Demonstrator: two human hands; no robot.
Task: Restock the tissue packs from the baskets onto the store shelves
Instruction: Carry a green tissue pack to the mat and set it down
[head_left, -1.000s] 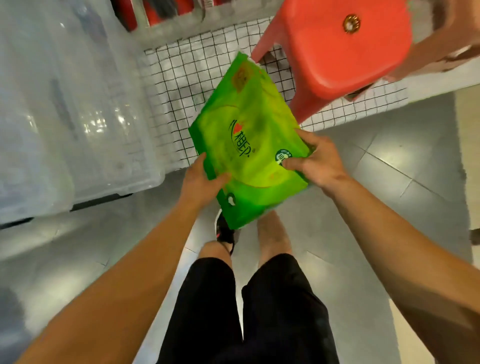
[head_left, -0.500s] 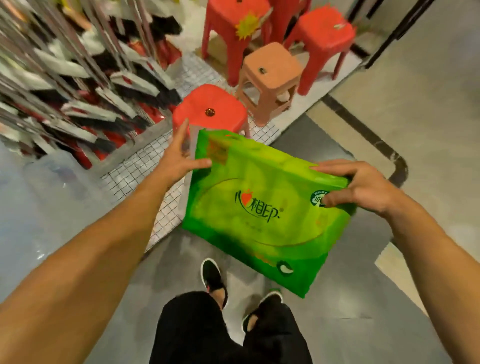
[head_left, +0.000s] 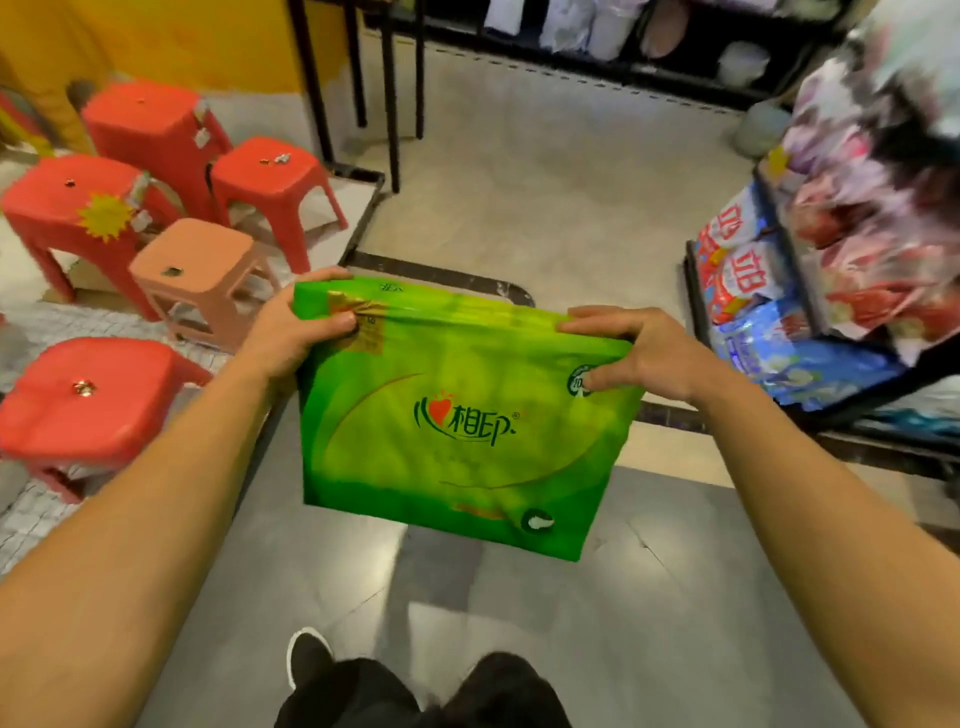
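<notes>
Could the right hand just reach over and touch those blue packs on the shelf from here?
Probably not yet. The right hand grips the green tissue pack together with the left hand, and open floor separates it from the blue packs. Nothing blocks the way, though.

Large green plastic tissue pack (head_left: 457, 431) carried dark green brand text "心相印" with red heart; other labels were too blurred.

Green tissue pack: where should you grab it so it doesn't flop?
Probably at its two upper corners, one hand from each side. The green tissue pack is wide, flat and soft. The left hand and right hand already grip there, thumbs on the printed face, and it hangs level.
</notes>
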